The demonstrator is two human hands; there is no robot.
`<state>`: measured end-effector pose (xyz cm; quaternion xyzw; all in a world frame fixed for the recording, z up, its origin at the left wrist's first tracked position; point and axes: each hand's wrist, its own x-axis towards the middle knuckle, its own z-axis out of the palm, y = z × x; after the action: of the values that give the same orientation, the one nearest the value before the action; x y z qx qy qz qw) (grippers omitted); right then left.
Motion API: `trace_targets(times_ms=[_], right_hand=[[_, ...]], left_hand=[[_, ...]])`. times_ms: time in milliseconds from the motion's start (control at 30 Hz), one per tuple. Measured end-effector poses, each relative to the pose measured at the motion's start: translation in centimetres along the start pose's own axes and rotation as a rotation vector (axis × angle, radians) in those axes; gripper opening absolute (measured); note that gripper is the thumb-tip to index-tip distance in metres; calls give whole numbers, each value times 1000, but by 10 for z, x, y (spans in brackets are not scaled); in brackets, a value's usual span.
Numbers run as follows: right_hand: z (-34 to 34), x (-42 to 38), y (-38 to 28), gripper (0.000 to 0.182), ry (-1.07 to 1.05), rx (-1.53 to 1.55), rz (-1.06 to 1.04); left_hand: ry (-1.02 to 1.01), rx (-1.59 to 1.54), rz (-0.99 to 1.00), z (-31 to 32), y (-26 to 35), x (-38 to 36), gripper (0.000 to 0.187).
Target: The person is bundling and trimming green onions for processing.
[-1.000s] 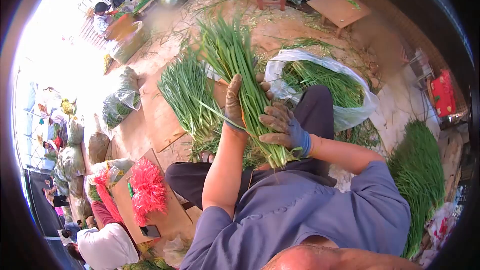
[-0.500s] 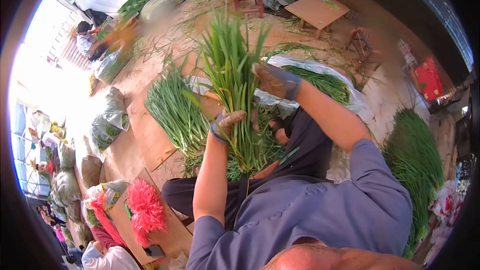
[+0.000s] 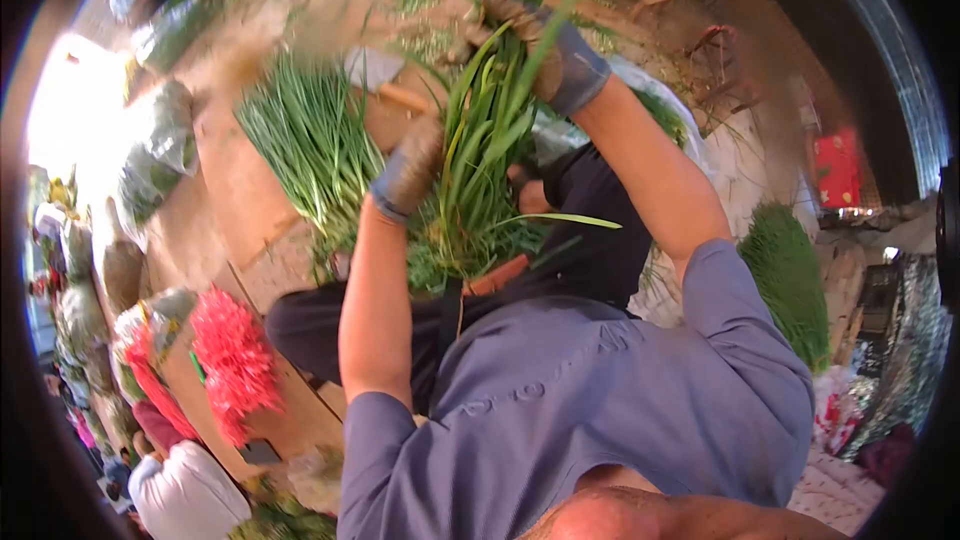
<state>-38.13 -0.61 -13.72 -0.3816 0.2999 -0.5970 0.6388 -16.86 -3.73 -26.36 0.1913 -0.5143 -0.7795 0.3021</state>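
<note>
My right hand [image 3: 550, 52], in a soiled grey-blue glove, is closed around the upper part of a bunch of garlic chives [image 3: 490, 120]. The tops stick up beyond its fingers, and loose yellowish and green leaves hang below. My left hand [image 3: 410, 168], gloved alike, is just left of the hanging leaves; its fingers are blurred and partly turned away. Loose green trimmings [image 3: 460, 250] lie under the bunch, between my legs. To the left of my left hand, a pile of garlic chives [image 3: 310, 140] rests with its pale stems toward me.
A flat grey blade-like piece [image 3: 372, 68] lies beyond the pile. Red plastic strings [image 3: 232, 360] are on a low board at left. Bagged greens [image 3: 160, 155] stand further left. Another chive heap [image 3: 785, 275] lies at right. A person in white [image 3: 190, 490] sits lower left.
My right hand has moved up and away from me with the chives. My left hand has shifted left, off the middle of the bunch. The view has tilted down.
</note>
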Motion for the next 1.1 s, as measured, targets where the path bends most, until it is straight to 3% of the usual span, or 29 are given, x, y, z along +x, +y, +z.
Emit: trace_targets(times_ms=[67,100,167,233,300,367,500,533,633,800,833,900,933,1000,1100], right_hand=[[-19,5,24,27,-40,-17,-13],[-25,-3,48,27,46,-95,-1],[-39,-18,109,29,193,-260,4],[-107,-29,252,36,390,-1237,-226],[-166,-56,338,44,409,-1538,260],[-123,-34,275,52,504,-520,266],[-126,-36,281,43,382,-1252,479],[-119,-37,289,37,636,-1222,725],[-108,-42,281,43,242,-298,-32],[-112,-54,311,32,572,-997,386],[-117,-49,300,32,515,-942,288],[-56,-54,217,33,473,-807,127],[-73,-59,236,32,568,-608,-74],[-56,-62,214,32,617,-379,-136],[-15,-72,170,29,703,-228,-131]], left_hand=[[242,98,164,-5,12,-18,47],[349,222,255,-2,25,-32,46],[426,104,228,-14,24,-65,42],[444,38,205,-24,18,-94,41],[417,14,186,-26,8,-106,41],[394,88,131,-28,8,-119,42],[396,-11,142,-39,-3,-117,43],[395,-3,139,-42,-5,-115,43],[355,61,120,-43,-2,-124,42],[393,264,-50,-30,-11,-123,23],[339,220,-95,-22,-12,-126,22],[300,392,-188,-7,-29,-131,21],[333,556,-76,8,-35,-128,22],[425,925,205,45,-37,-116,27],[454,1163,438,84,-33,-101,61]])
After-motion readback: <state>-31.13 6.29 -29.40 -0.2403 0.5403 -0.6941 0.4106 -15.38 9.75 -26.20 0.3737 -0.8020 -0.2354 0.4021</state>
